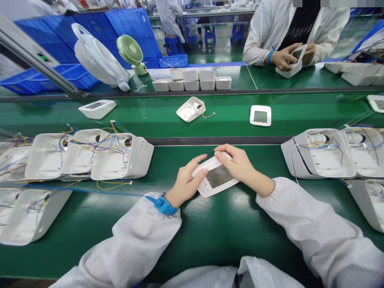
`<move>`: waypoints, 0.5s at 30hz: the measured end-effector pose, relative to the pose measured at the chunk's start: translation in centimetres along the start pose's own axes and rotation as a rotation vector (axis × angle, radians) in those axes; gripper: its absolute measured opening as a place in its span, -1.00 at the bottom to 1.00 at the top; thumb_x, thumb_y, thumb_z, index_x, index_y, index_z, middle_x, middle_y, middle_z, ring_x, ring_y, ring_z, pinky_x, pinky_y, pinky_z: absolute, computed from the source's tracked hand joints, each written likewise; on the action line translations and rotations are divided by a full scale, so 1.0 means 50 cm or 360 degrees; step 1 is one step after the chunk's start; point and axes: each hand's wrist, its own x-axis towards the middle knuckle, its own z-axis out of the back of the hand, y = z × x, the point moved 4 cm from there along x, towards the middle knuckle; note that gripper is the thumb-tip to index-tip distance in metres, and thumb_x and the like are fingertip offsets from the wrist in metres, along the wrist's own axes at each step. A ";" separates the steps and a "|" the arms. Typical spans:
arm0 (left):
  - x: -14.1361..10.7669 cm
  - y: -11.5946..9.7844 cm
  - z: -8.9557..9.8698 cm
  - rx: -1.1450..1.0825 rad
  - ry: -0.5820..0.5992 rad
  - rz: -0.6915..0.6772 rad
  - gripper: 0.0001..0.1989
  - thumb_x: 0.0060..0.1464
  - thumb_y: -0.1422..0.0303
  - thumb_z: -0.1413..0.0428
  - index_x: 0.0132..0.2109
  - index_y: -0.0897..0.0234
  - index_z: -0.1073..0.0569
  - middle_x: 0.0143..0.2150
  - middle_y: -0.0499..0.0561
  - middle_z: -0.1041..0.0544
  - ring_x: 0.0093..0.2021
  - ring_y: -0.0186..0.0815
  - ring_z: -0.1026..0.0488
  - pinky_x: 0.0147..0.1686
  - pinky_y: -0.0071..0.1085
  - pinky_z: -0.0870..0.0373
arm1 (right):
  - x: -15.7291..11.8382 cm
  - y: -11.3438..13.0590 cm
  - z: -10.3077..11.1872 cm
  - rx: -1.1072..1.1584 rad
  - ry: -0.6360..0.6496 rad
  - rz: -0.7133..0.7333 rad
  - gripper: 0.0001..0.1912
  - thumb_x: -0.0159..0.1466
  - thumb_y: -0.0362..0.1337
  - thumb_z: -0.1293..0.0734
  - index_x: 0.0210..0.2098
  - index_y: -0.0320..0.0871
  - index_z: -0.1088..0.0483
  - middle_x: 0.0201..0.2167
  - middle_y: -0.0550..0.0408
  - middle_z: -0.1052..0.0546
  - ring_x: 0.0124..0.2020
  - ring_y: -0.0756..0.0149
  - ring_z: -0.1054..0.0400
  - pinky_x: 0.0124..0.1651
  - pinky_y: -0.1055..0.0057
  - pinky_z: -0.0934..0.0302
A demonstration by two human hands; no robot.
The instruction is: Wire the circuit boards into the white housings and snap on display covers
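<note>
A white device housing [216, 175] with a grey display is tilted between my two hands, above the green bench. My left hand [189, 179] grips its left end, thumb across the front near the screen and fingers along the far edge. Around the right end, my right hand [237, 163] is closed, its fingers lying over the top edge. The far side of the housing is hidden from me. A blue wrist strap [165, 205] with a cord circles my left wrist.
Open white housings with loose wires [114, 156] stand in rows at left, and similar housings [327, 154] at right. On the belt beyond lie a wired shell [191, 109] and a white display panel [260, 115]. Across it, a co-worker's hands [285, 58] hold another device. Fans [131, 50] stand far left.
</note>
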 end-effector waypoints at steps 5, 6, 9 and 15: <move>0.001 0.001 0.004 -0.0041 -0.0060 0.0061 -0.64 0.27 0.20 0.01 0.06 0.27 -0.51 -0.04 0.06 -0.62 -0.13 -0.24 -0.56 -0.15 -0.37 -0.45 | -0.002 0.003 -0.003 -0.0014 -0.0004 0.0005 -0.62 0.30 -0.01 -0.27 -0.05 -0.12 -0.47 -0.12 0.04 -0.59 -0.11 0.18 -0.47 -0.03 0.26 -0.28; 0.001 -0.002 0.004 -0.0021 -0.0078 0.0034 -0.65 0.27 0.21 0.00 0.06 0.26 -0.50 -0.05 0.04 -0.62 -0.14 -0.25 -0.56 -0.16 -0.39 -0.45 | -0.002 0.003 -0.002 -0.0019 -0.0013 -0.0018 -0.60 0.30 0.00 -0.28 -0.01 -0.11 -0.45 -0.12 0.03 -0.59 -0.11 0.17 -0.47 -0.03 0.25 -0.28; -0.001 -0.012 0.004 0.0065 -0.0074 -0.0058 -0.67 0.28 0.24 0.01 0.09 0.22 -0.49 -0.08 0.00 -0.63 -0.20 -0.30 -0.56 -0.20 -0.42 -0.43 | -0.004 0.008 0.002 -0.0090 -0.0068 -0.0050 -0.62 0.28 0.00 -0.29 -0.05 -0.10 -0.47 -0.16 0.05 -0.60 -0.13 0.16 -0.48 -0.06 0.24 -0.28; -0.003 -0.024 0.004 0.0181 -0.0014 -0.0175 -0.67 0.29 0.27 0.04 0.12 0.19 -0.46 -0.14 -0.04 -0.63 -0.24 -0.33 -0.55 -0.23 -0.44 -0.39 | -0.009 0.021 0.004 -0.0157 -0.0094 0.0028 -0.69 0.31 -0.02 -0.26 -0.34 -0.09 -0.50 -0.32 0.12 -0.60 -0.27 0.24 -0.46 -0.19 0.31 -0.24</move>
